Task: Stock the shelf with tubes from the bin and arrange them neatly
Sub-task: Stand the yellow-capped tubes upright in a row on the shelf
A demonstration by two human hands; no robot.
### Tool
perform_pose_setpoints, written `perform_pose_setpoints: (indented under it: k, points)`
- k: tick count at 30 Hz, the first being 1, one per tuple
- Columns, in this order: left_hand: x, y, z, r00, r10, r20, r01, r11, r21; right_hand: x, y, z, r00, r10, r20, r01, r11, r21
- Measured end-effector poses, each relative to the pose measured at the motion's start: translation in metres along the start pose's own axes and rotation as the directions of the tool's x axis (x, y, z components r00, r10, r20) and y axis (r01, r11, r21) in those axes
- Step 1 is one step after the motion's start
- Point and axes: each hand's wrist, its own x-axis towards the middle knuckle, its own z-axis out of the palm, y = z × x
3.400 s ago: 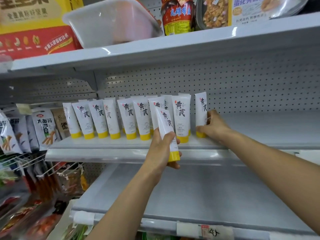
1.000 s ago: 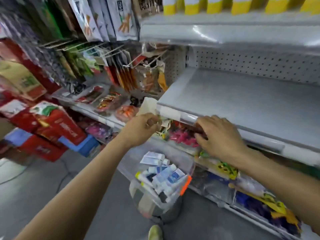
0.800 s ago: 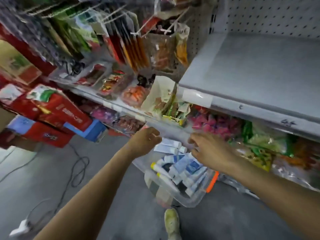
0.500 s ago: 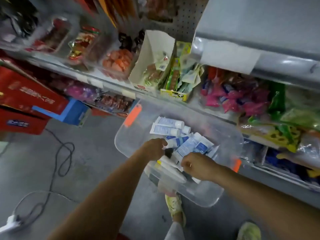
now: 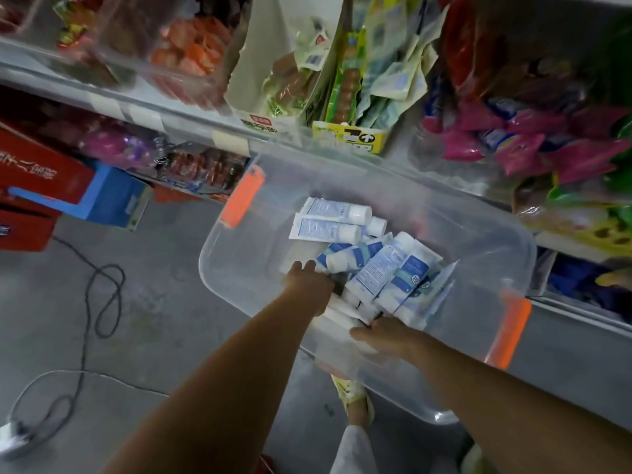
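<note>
Surrounding the bin (image 5: 472,268) on its far side is a lower shelf rail (image 5: 171,112) loaded with pink snack packets (image 5: 513,142) and an open yellow carton (image 5: 349,138) of sachets. Red boxes (image 5: 30,186) and a blue box (image 5: 113,196) stand at floor level to the left. A dark cable (image 5: 102,295) loops across the concrete floor, well apart from the bin. A yellow shoe (image 5: 352,391) shows beneath the bin's near wall.

The bin is clear plastic with one orange latch (image 5: 242,196) at its left end and a second orange latch (image 5: 509,331) at its right end. All tubes (image 5: 386,268) in view lie inside it, heaped loosely toward the middle and right, crossing one another at mixed angles. They are white with white caps; some show blue label panels, others fine print. Two lie side by side at the far edge of the heap.

The left hand (image 5: 309,285) is lowered into the heap, fingers pointing down among the tubes. The right hand (image 5: 386,336) rests on the tubes at the near wall. Overlapping tubes hide the fingertips of both hands, so whether either one grips a tube cannot be determined.
</note>
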Motion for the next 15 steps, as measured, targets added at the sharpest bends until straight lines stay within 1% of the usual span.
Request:
perform_pose_setpoints:
  k: [2, 4, 6, 9, 11, 13, 15]
  points:
    - [0.004, -0.001, -0.001, 1.000, 0.007, -0.021, -0.006, 1.000, 0.022, 0.004, 0.001, 0.000, 1.000, -0.003, 0.009, 0.002, 0.999, 0.045]
    - [0.004, -0.002, -0.004, 1.000, 0.002, -0.028, -0.002, 1.000, -0.003, 0.004, 0.003, 0.000, 1.000, -0.019, 0.001, 0.019, 0.998, 0.055]
    - [0.000, -0.004, -0.009, 0.999, -0.024, -0.029, 0.021, 0.995, -0.100, 0.000, 0.003, 0.000, 0.996, -0.072, -0.044, 0.073, 0.997, 0.017]
    - [-0.014, -0.007, -0.019, 0.996, -0.086, -0.020, 0.077, 0.953, -0.294, -0.016, -0.001, -0.003, 0.973, -0.195, -0.120, 0.181, 0.976, -0.117]
    - [-0.027, -0.010, -0.029, 0.992, -0.126, -0.019, 0.102, 0.878, -0.468, -0.030, -0.003, -0.013, 0.947, -0.246, -0.206, 0.199, 0.954, -0.224]
    - [-0.044, -0.010, -0.038, 0.986, -0.159, -0.058, 0.087, 0.769, -0.633, -0.047, -0.004, -0.028, 0.909, -0.311, -0.277, 0.222, 0.924, -0.311]
    - [-0.060, -0.007, -0.045, 0.974, -0.191, -0.124, 0.039, 0.676, -0.736, -0.068, -0.006, -0.048, 0.889, -0.357, -0.287, 0.254, 0.905, -0.340]
